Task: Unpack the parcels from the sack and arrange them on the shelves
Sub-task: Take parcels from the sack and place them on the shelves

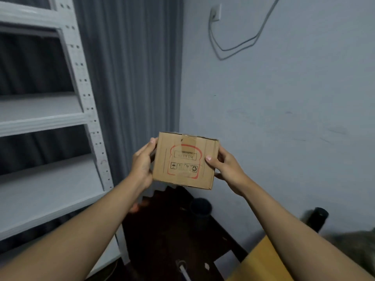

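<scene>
The left hand [142, 165] is curled around the left side of a small brown cardboard box taped along its top and printed with a red outline and handling symbols [185, 161], thumb up near the top corner, while the right hand [225, 169] clasps the opposite side with its thumb pressed onto the printed front face and its fingers wrapped under and behind. Between them the box hangs in the air at about chest height, tilted slightly, in front of the corner where a grey pleated curtain [132, 78] meets a pale wall [284, 118]. It looks rigid and light (two relaxed hands carry it easily), the cardboard matte enough not to slip, and the fragile symbol suggests gentle setting down; gripping the two side walls, as now, seems the safest hold. To the left stands a white metal shelving unit with perforated uprights [85, 94], its visible boards bare. Low at the right a yellow-brown cardboard surface [261, 260] shows.
</scene>
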